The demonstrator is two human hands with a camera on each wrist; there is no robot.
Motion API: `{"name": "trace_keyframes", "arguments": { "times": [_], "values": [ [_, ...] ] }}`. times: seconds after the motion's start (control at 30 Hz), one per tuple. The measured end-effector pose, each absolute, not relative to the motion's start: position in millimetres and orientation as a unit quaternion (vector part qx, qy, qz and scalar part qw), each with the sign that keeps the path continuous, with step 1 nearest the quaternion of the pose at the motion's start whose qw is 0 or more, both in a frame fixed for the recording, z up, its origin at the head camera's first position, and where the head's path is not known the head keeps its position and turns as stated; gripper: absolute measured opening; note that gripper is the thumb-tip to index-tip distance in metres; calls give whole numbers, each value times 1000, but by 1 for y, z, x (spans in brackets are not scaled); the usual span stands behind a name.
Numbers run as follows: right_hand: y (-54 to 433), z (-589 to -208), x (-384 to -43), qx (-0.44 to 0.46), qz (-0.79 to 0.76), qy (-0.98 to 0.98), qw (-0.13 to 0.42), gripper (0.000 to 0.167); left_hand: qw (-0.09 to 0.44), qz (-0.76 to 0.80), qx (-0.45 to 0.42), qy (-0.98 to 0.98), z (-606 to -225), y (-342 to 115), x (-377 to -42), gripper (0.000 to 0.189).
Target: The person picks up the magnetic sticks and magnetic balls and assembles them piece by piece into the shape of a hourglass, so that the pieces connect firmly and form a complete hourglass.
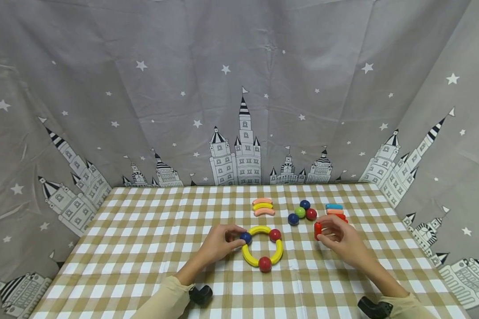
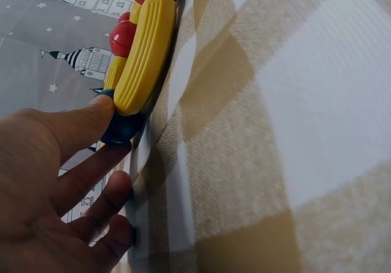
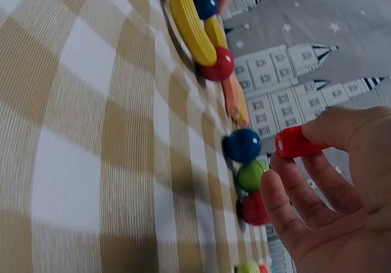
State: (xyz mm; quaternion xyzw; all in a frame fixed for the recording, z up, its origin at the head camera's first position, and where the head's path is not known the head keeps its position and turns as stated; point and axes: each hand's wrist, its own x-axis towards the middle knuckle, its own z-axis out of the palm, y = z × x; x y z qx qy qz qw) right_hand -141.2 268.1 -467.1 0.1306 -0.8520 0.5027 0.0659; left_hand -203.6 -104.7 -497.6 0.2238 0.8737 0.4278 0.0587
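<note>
A ring of yellow curved pieces [image 1: 249, 258] joined by one blue ball [image 1: 245, 238] and two red balls [image 1: 265, 264] lies at the middle of the table. From its left side, my left hand [image 1: 217, 243] pinches the blue ball between thumb and index finger; the other fingers are loosely bent in the left wrist view. To the right of the ring, apart from it, my right hand [image 1: 345, 241] holds a short red stick [image 3: 296, 143] between thumb and fingertips. That stick stands roughly upright, raised off the cloth in the right wrist view.
Behind the ring lie two salmon curved pieces [image 1: 264, 212] and a yellow one [image 1: 262, 206]. Blue, green [image 1: 300, 212] and red balls cluster to their right. Blue [image 1: 334, 206], salmon and red sticks lie behind my right hand. A checked cloth [image 1: 143, 252] covers the table; a grey curtain [image 1: 183, 44] surrounds it.
</note>
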Motion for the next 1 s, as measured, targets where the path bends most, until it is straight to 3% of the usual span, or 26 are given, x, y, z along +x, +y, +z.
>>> {"name": "trace_keyframes", "arguments": {
  "times": [0.37, 1.0],
  "values": [
    [238, -467, -151, 113, 530, -840, 33, 37, 58, 421, 230, 875, -496, -102, -207, 24],
    [188, -479, -179, 116, 549, -827, 40, 33, 62, 426, 234, 872, -497, -101, -208, 25]
  ]
}}
